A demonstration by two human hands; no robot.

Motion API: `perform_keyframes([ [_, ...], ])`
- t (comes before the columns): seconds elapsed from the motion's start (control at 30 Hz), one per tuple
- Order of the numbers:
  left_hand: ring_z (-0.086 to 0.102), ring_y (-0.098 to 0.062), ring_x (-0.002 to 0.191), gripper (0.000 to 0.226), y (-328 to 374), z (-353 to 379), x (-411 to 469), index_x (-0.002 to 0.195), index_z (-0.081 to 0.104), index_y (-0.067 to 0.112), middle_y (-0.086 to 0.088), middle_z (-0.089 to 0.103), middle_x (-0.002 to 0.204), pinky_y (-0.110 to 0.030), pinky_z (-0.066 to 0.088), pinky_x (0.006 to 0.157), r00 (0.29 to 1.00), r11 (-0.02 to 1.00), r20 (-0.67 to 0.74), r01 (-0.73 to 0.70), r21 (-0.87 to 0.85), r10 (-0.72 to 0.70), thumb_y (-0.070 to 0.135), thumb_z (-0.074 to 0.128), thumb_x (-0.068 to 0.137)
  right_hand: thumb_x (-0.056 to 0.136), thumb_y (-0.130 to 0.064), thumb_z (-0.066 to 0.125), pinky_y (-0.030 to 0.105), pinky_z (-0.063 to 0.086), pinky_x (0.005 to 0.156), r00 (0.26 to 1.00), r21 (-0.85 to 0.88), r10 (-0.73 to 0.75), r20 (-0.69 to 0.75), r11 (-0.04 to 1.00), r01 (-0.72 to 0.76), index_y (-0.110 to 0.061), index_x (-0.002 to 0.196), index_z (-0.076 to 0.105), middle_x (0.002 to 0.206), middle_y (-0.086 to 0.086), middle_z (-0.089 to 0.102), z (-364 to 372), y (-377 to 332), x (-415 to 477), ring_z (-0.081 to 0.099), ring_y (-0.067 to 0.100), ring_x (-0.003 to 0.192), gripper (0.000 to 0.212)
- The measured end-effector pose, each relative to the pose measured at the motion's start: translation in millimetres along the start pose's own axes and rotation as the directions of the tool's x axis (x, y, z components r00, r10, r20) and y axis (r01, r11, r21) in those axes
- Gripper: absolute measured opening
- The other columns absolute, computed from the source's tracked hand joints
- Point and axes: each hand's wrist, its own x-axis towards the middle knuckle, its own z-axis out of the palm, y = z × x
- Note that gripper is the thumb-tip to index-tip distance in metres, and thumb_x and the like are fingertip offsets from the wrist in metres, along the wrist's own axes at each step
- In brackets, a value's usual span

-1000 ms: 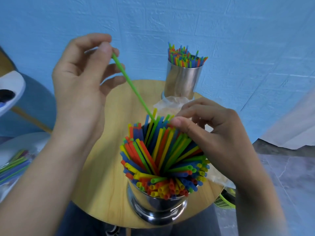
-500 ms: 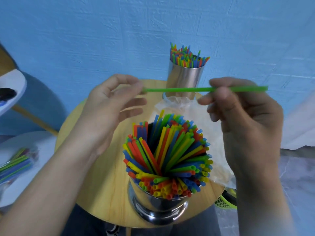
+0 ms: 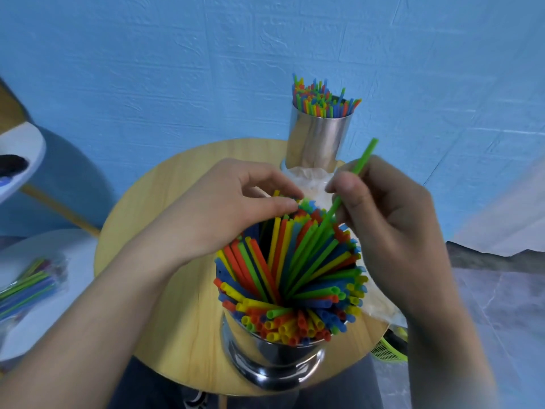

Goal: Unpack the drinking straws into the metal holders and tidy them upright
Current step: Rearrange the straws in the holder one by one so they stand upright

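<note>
A second metal holder is standing upright at the table's far edge with its own straws fanning out, and a crumpled clear bag is lying between it and the near metal holder, partly hidden by both hands. The left hand is resting with relaxed fingers on the far tips of the packed straws, gripping nothing. The right hand is pinching a green straw, which half a second ago was lying level between both hands and is now tilting down into the near bundle (the left hand having let go). Everything is sitting on a round wooden table against a blue wall; bagged straws are lying off to the left.
</note>
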Motion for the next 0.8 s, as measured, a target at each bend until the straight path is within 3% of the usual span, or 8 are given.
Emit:
perform_keyframes([
  [0.1, 0.053, 0.006, 0.043, 0.007, -3.1, 0.1, 3.2, 0.094, 0.078, 0.017, 0.009, 0.073, 0.07, -0.005, 0.034, 0.043, 0.999, 1.0, -0.035, -0.003, 0.003, 0.003, 0.018, 0.076, 0.088, 0.103, -0.022, 0.06, 0.033, 0.044, 0.06, 0.999, -0.024, 0.002, 0.035, 1.0, -0.001, -0.024, 0.085, 0.06, 0.074, 0.007, 0.058, 1.9, 0.9, 0.3, 0.055, 0.02, 0.068, 0.018],
  [0.23, 0.071, -0.009, 0.072, 0.005, -10.3, -3.8, 9.9, 0.092, 0.077, 0.024, 0.008, 0.076, 0.082, -0.023, 0.053, 0.059, 0.995, 0.998, -0.097, -0.033, 0.053, 0.038, 0.022, 0.077, 0.088, 0.099, -0.017, 0.067, 0.022, 0.041, 0.062, 0.998, -0.011, 0.048, 0.047, 0.999, -0.048, -0.029, 0.099, 0.062, 0.071, -0.002, 0.058, 2.9, 3.3, 5.0, 0.052, 0.012, 0.066, 0.013],
  [0.37, 0.06, 0.008, 0.059, 0.004, -7.2, -5.0, 9.9, 0.09, 0.076, 0.022, 0.019, 0.072, 0.075, -0.006, 0.039, 0.051, 0.985, 0.997, -0.155, -0.068, 0.042, 0.074, 0.018, 0.076, 0.089, 0.098, -0.018, 0.068, 0.019, 0.039, 0.059, 0.997, -0.01, 0.055, 0.046, 0.998, -0.055, -0.028, 0.1, 0.063, 0.071, 0.0, 0.059, 3.9, 2.9, 7.3, 0.049, 0.01, 0.063, 0.012],
  [0.4, 0.062, 0.009, 0.065, 0.005, -5.9, -6.1, 9.0, 0.089, 0.075, 0.024, 0.022, 0.071, 0.077, -0.009, 0.043, 0.056, 0.981, 0.994, -0.164, -0.093, 0.053, 0.1, 0.019, 0.076, 0.089, 0.101, -0.021, 0.064, 0.018, 0.039, 0.059, 0.998, -0.036, 0.041, 0.048, 0.999, -0.04, -0.027, 0.097, 0.065, 0.072, 0.001, 0.06, 3.6, 1.9, 7.1, 0.05, 0.009, 0.063, 0.007],
  [0.53, 0.069, -0.003, 0.092, 0.01, -2.8, -10.0, 7.6, 0.09, 0.074, 0.029, 0.015, 0.076, 0.094, -0.028, 0.056, 0.084, 0.953, 0.976, -0.209, -0.217, 0.028, 0.218, 0.019, 0.075, 0.09, 0.106, -0.037, 0.048, 0.014, 0.038, 0.06, 0.996, -0.086, 0.03, 0.078, 0.996, -0.023, -0.024, 0.087, 0.073, 0.072, 0.003, 0.06, 3.8, 0.1, 5.4, 0.054, 0.008, 0.064, 0.034],
  [0.67, 0.069, -0.01, 0.083, 0.011, 3.0, -12.1, 6.4, 0.094, 0.072, 0.025, 0.006, 0.076, 0.089, -0.027, 0.055, 0.072, 0.906, 0.926, -0.301, -0.35, -0.141, 0.297, 0.015, 0.071, 0.09, 0.098, -0.03, 0.069, 0.015, 0.034, 0.062, 0.985, -0.118, 0.058, 0.165, 0.992, -0.039, -0.034, 0.089, 0.077, 0.083, -0.01, 0.058, 0.4, 5.1, 5.9, 0.046, 0.01, 0.064, 0.012],
  [0.8, 0.066, -0.016, 0.082, 0.01, 6.1, -18.2, 5.0, 0.097, 0.07, 0.025, 0.007, 0.071, 0.091, -0.028, 0.053, 0.069, 0.846, 0.844, -0.475, -0.426, -0.326, 0.243, 0.015, 0.067, 0.093, 0.089, -0.034, 0.073, 0.014, 0.035, 0.061, 0.979, -0.052, 0.081, 0.185, 0.996, -0.072, -0.037, 0.093, 0.076, 0.077, -0.016, 0.051, -3.7, 4.7, 5.0, 0.04, 0.012, 0.059, 0.006],
])
